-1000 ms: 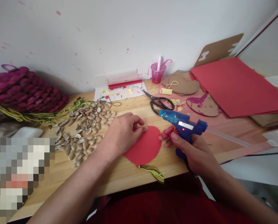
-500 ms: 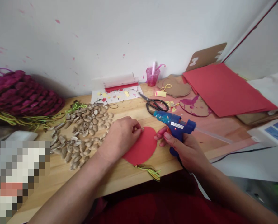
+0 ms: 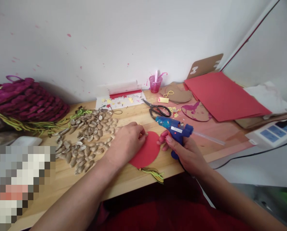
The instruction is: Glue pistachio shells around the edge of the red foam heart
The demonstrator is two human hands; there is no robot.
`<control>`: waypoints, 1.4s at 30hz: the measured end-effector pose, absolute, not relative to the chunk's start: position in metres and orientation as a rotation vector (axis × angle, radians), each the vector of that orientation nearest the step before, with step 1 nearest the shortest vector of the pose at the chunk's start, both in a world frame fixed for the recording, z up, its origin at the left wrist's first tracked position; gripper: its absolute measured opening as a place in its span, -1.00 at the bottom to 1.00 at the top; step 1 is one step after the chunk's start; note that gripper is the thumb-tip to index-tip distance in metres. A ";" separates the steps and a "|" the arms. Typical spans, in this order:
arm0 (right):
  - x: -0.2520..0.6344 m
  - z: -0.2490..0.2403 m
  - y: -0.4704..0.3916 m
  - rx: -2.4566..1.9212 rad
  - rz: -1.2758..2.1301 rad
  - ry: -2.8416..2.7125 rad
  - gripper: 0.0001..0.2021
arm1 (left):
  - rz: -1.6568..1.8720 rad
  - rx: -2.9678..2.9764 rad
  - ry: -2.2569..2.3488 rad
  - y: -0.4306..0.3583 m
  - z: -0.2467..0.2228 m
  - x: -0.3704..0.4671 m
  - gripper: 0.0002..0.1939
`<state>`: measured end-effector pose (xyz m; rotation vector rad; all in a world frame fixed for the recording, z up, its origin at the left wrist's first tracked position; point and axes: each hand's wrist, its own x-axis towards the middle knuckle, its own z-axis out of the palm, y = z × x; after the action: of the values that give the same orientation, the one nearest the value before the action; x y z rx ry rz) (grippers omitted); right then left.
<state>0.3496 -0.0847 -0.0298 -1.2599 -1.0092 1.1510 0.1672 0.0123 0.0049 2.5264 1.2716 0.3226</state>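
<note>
My right hand is wrapped round the handle of a blue hot glue gun, its nozzle pointing left and a clear glue stick sticking out behind. A round red paper piece lies near the table's front edge, with a yellow-green and dark yarn tassel at its lower edge. My left hand rests over its left side, fingers closed in a pinch by the top edge. Whatever is between those fingertips is hidden. Peanut shells lie in a spread heap left of this hand.
Black-handled scissors lie beyond the glue gun. Red sheets, heart-shaped cardboard and a white power strip are on the right. A pink-stained cup stands by the wall; a magenta shell-covered object is at left.
The whole view has shifted slightly, so the far objects appear lower and the right-hand ones further left. Both hands keep nearly the same pose, the glue gun still in the right.
</note>
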 end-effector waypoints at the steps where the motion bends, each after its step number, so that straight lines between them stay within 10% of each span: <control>1: 0.350 -0.030 -0.085 -1.251 1.144 -1.013 -0.76 | 0.336 2.519 1.278 0.012 0.005 0.167 -0.84; 14: 0.352 -0.023 -0.114 -1.093 1.231 -1.010 -0.62 | 0.586 0.994 0.808 0.036 0.009 0.150 -0.63; 42: 0.348 -0.010 -0.129 -1.357 0.894 -1.377 -0.75 | 0.493 0.849 0.684 0.030 0.007 0.150 -0.73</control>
<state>0.3481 -0.1294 -0.0097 -1.3565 -1.3769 0.8940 0.1503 0.0304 0.0071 0.8486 0.6837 0.4935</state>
